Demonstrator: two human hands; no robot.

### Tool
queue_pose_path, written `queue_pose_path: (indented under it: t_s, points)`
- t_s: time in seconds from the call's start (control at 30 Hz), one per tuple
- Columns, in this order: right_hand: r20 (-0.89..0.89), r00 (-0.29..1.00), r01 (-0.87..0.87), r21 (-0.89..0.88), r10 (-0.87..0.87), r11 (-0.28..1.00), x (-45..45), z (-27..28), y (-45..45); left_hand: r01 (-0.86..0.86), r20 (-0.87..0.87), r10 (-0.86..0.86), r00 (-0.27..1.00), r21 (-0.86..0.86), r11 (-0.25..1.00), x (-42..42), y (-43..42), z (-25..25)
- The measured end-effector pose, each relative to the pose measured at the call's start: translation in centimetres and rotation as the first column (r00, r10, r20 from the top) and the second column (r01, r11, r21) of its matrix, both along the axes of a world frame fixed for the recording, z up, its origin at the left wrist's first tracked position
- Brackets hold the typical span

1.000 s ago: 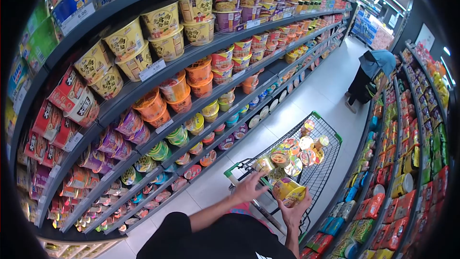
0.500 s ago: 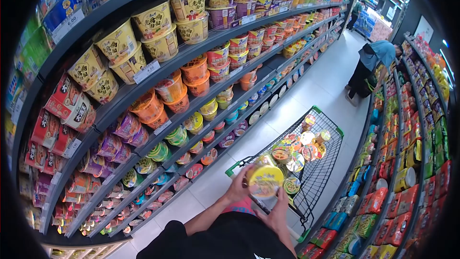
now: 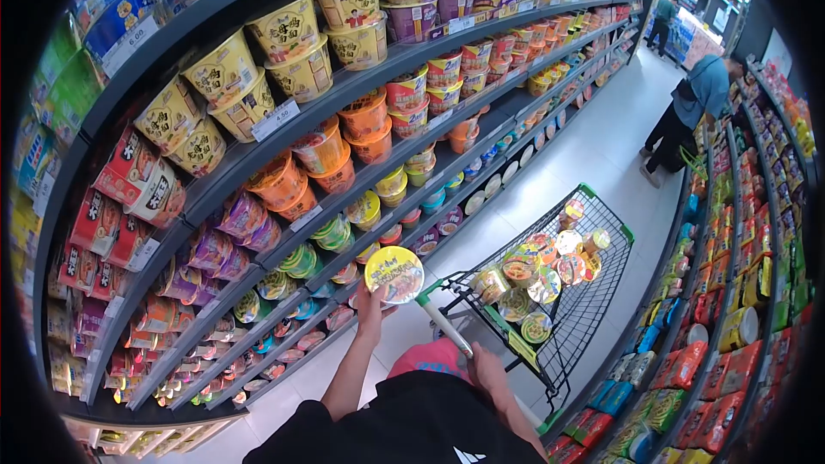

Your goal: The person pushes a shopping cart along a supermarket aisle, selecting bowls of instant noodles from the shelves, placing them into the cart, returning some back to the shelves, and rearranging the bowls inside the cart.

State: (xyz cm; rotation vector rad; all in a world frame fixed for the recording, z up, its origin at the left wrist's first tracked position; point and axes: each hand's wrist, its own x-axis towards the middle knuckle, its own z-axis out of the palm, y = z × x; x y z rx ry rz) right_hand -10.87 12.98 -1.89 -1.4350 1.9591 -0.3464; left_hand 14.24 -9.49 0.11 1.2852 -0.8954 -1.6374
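Note:
My left hand [image 3: 371,308] is wrapped around the side of an instant noodle cup [image 3: 394,275] with a yellow and white printed lid facing me. The cup is held up in front of the lower shelves, left of the shopping cart [image 3: 593,292]. My right hand [image 3: 486,368] is closed on the cart's pale handle [image 3: 447,331]; some of its fingers are hidden. Inside the cart, several noodle cups [image 3: 543,283] lie in a loose heap, and one with a green lid [image 3: 536,326] sits nearest the handle.
Left of me rise curved shelves packed with noodle tubs [image 3: 296,47], with price tags [image 3: 275,120] along the edges. On the right are shelves of bagged noodles [image 3: 670,361]. Farther along the aisle, a person [image 3: 692,107] bends toward the right shelves; another person [image 3: 662,21] stands beyond.
The noodle cup has moved from between both hands out to the left, in my left hand. My right hand has let go of it and come down onto the cart handle.

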Motion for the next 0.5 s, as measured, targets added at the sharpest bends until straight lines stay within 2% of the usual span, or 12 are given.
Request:
queue_pose_path:
  t_s: [0.07,0.13,0.2,0.3,0.37,0.5]
  points:
    - [0.044,0.999,-0.019,-0.032,0.02,0.999,-0.3,-1.0,-0.2,-0.048,0.029,0.046,0.999,0.068,0.997,0.5,-1.0,-0.8]
    - [0.102,0.995,-0.012,-0.059,0.018,0.998,-0.3,0.0,-0.2,-0.083,0.01,0.082,0.997,0.144,0.986,1.6,-3.4,-4.7]
    - [0.151,0.988,-0.012,-0.057,0.021,0.998,-0.3,-0.1,-0.3,-0.116,-0.02,0.124,0.992,0.229,0.966,1.9,-5.9,-6.0]
    - [0.225,0.974,0.01,-0.086,0.01,0.996,-0.3,-0.7,-0.3,-0.16,-0.156,0.189,0.97,0.179,0.971,1.1,-8.6,-4.6]
    - [0.257,0.966,0.024,-0.099,0.003,0.995,-0.3,-0.5,-0.6,-0.147,-0.268,0.19,0.945,0.174,0.974,1.5,-11.0,-5.7]
    - [0.277,0.961,0.042,-0.094,-0.014,0.995,-0.2,-0.2,-1.4,-0.242,-0.305,0.294,0.906,0.199,0.95,0.5,-15.2,-6.4]
